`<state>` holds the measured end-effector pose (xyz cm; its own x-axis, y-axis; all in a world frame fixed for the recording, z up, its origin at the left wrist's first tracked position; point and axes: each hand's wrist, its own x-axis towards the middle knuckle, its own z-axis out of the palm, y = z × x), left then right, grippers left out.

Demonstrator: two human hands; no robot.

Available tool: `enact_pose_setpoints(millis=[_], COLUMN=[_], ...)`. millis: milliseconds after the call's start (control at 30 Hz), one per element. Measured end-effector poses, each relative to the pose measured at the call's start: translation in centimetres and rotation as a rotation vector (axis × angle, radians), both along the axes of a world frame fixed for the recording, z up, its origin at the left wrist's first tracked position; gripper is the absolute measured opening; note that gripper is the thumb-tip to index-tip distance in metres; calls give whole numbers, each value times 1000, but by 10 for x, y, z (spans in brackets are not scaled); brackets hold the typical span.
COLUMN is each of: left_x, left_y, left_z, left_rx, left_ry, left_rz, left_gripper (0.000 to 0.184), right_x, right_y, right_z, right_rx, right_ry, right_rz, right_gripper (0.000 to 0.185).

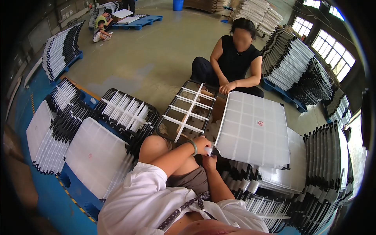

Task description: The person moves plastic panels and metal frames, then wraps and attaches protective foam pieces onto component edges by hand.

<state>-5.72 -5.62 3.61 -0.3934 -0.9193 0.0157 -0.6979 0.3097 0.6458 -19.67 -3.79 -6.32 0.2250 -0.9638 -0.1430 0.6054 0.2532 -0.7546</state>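
Note:
My left hand (202, 145) and my right hand (209, 161) are close together at the near left corner of a translucent white panel (250, 133) with a small red round mark. Between them is a small whitish piece (208, 150), pinched by my left hand. The fingers of my right hand are bent beside it, and what they hold is hidden. Left of the panel lies a black frame (188, 107) with white crossbars. Opposite me a seated co-worker has both hands (228, 87) at the far edge, between frame and panel.
Stacked black frames (125, 111) and a white panel (96, 154) stand on blue pallets at the left. More stacks (323, 156) rise at the right, with another tall stack (290, 58) behind. Other people (102, 27) are near a blue pallet (139, 23) far back.

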Motion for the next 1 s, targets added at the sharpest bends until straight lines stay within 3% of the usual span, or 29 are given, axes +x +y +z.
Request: enact_pose_setpoints(millis=[67,167,267,500,700,800,900,1000], left_x=[-1,4,7,11,10,15,14,17], left_y=[3,-2,-8,-17,-17,-24,-23,-29], left_z=[15,10,-4,-36,-20,-23,-11,-25], left_rx=[-50,-118,-134,-137,-90,-53,-59,-28], left_ry=[-128,-57,-11,85,99,152,178,149], left_rz=[6,25,4,36,67,-4,143,30], left_gripper=[32,30,28,14,8,26,53,73], right_x=[-3,-8,-7,-1,-3,-3,-3,-2], right_y=[-1,-6,-2,0,-1,0,0,0], right_z=[-8,-16,-6,8,4,1,4,11], right_rx=[24,119,67,113,157,135,123,124], right_ry=[34,-238,-15,-38,-18,-7,-2,2], right_rz=[-18,76,43,-19,-14,-26,-21,-16], right_gripper=[31,30,29,29,24,22,23,23])
